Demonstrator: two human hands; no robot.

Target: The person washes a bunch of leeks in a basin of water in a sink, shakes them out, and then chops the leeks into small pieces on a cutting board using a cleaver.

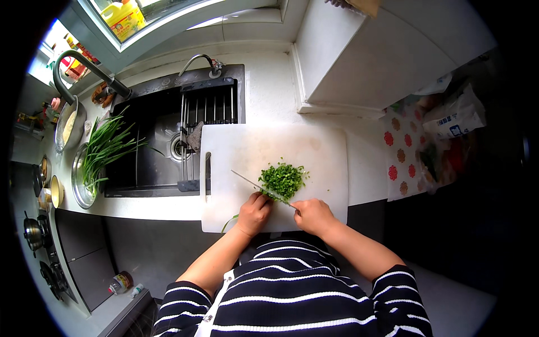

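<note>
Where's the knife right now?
In the head view, the knife is in the right hand, over the white board, between the left hand and the chopped greens.

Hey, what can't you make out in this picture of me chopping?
Head view, handle of the knife: mostly hidden by the right hand.
Head view, what lies under the left hand: the hand itself covers it.
Head view, inside of the round bowl: green stalks cover most of it.
Head view, top of the yellow jug: cut off by the upper edge.

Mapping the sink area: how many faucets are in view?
2: one dark gray faucet at the back left corner of the sink, and one slim silver faucet at its rear edge.
</note>
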